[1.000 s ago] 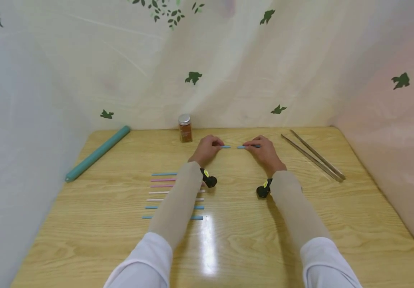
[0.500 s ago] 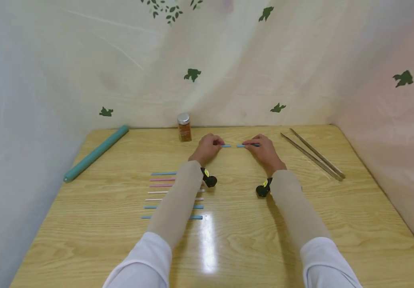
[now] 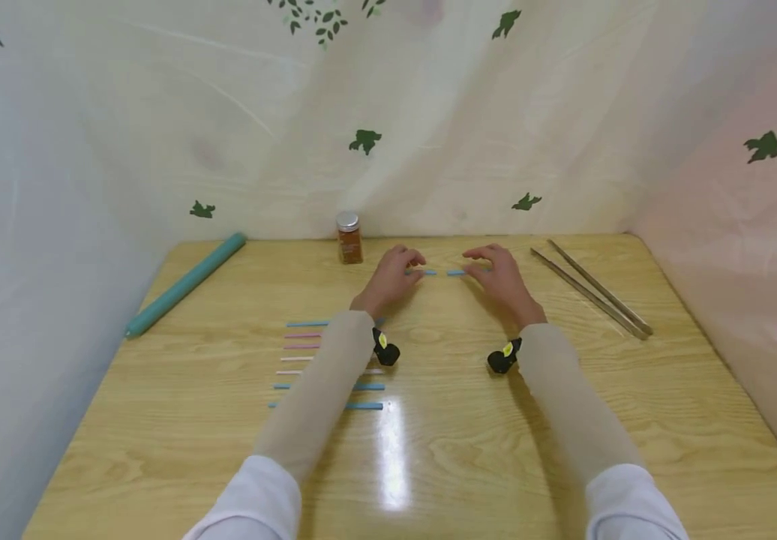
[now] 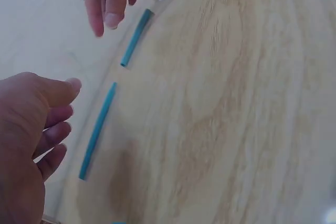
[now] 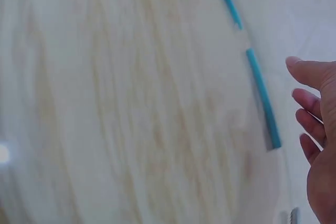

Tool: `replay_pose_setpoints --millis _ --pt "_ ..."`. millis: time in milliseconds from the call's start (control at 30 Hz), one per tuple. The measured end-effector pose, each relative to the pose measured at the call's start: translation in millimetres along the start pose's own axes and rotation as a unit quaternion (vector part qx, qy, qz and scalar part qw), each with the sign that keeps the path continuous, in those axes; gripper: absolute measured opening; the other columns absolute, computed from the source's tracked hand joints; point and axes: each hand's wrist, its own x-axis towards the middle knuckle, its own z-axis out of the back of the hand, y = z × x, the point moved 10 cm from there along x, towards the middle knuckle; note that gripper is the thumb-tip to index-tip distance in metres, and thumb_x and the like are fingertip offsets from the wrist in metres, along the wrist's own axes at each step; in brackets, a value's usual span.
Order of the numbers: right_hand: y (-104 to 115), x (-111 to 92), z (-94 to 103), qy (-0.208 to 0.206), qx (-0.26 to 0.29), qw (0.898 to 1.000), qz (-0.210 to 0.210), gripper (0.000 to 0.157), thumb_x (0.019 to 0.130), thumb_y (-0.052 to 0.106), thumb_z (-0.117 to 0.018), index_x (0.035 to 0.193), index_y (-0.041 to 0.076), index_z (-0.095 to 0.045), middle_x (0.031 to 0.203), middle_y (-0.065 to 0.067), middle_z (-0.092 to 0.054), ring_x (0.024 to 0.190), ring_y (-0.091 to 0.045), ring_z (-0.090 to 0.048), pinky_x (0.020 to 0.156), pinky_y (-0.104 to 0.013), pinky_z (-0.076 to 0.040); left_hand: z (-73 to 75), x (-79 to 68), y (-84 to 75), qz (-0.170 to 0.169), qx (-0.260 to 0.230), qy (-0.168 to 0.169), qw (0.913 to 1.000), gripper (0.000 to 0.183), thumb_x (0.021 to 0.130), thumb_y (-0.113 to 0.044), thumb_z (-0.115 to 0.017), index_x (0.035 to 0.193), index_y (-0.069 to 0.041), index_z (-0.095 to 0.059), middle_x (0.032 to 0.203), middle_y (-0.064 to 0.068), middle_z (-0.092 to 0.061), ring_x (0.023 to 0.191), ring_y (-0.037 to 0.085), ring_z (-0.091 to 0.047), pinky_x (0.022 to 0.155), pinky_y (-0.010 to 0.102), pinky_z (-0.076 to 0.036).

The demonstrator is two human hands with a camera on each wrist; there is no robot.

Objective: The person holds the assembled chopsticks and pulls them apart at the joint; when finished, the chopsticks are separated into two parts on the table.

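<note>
Two short blue stick pieces lie end to end near the table's back edge, a small gap between them. My left hand [image 3: 387, 281] hovers over the left blue piece [image 4: 98, 132], thumb and fingers parted, nothing between them. Over the right blue piece [image 5: 262, 98], my right hand [image 3: 500, 279] is held the same way, its fingers spread from the thumb. Both wrist views show the fingers off the pieces. In the head view the hands partly cover the outer ends of the two pieces.
A row of blue, pink and white sticks [image 3: 364, 406] lies partly hidden under the left forearm. A spice jar [image 3: 349, 240] stands at the back. On the left lies a teal rod [image 3: 186, 285]; metal tongs [image 3: 587, 289] lie right. Patterned cloth [image 3: 429, 150] borders the table.
Both hands have let go of the blue pieces they were pinching; the fingers have parted and lifted. The pieces stay lying on the table.
</note>
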Motion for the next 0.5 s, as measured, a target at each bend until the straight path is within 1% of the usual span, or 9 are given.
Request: replay_pose_setpoints --millis 67,133,267,367,500 --pt "9 3 1.3 -0.010 0.010 1.000 0.008 0.030 0.091 0.016 -0.066 0.118 0.004 -0.065 0.116 -0.018 -0.058 0.113 -0.035 -0.049 0.099 -0.053 -0.037 6.8 -2.7 -5.9 -0.010 -0.010 -0.004 0.9999 0.023 0.095 -0.020 -0.061 0.115 -0.009 -0.062 0.111 0.007 -0.056 0.106 0.021 -0.053 0.095 0.032 -0.043" --pt "17 5 0.1 -0.015 0.016 1.000 0.017 0.030 0.090 0.017 -0.067 0.117 0.004 -0.065 0.115 -0.017 -0.058 0.110 -0.033 -0.051 0.097 -0.051 -0.039 14.3 -6.4 -11.0 -0.014 -0.031 -0.009 0.9994 0.024 0.094 -0.019 -0.062 0.114 -0.007 -0.061 0.111 0.009 -0.057 0.106 0.023 -0.054 0.094 0.032 -0.045" --pt "33 5 -7.3 -0.015 0.036 0.999 0.028 0.032 0.089 0.017 -0.068 0.118 0.004 -0.064 0.114 -0.016 -0.058 0.108 -0.031 -0.053 0.094 -0.048 -0.042 28.6 -15.0 -14.7 -0.023 -0.070 -0.027 0.9969 0.026 0.093 -0.017 -0.063 0.113 -0.001 -0.062 0.111 0.013 -0.058 0.105 0.026 -0.056 0.094 0.034 -0.046" --pt "46 3 -15.5 -0.006 0.054 0.998 0.036 0.033 0.090 0.017 -0.068 0.119 0.004 -0.063 0.115 -0.016 -0.057 0.109 -0.031 -0.053 0.095 -0.049 -0.042 36.7 -24.1 -12.4 -0.030 -0.082 -0.034 0.9956 0.028 0.093 -0.017 -0.064 0.114 0.002 -0.060 0.111 0.014 -0.058 0.104 0.027 -0.056 0.094 0.036 -0.047" --pt "62 0 -29.8 0.014 0.076 0.996 0.046 0.035 0.090 0.019 -0.067 0.122 0.004 -0.061 0.117 -0.016 -0.057 0.109 -0.031 -0.052 0.096 -0.049 -0.042 49.0 -40.4 -2.9 -0.029 -0.088 -0.041 0.9949 0.030 0.093 -0.019 -0.063 0.116 0.001 -0.059 0.112 0.014 -0.060 0.103 0.026 -0.056 0.089 0.037 -0.047"
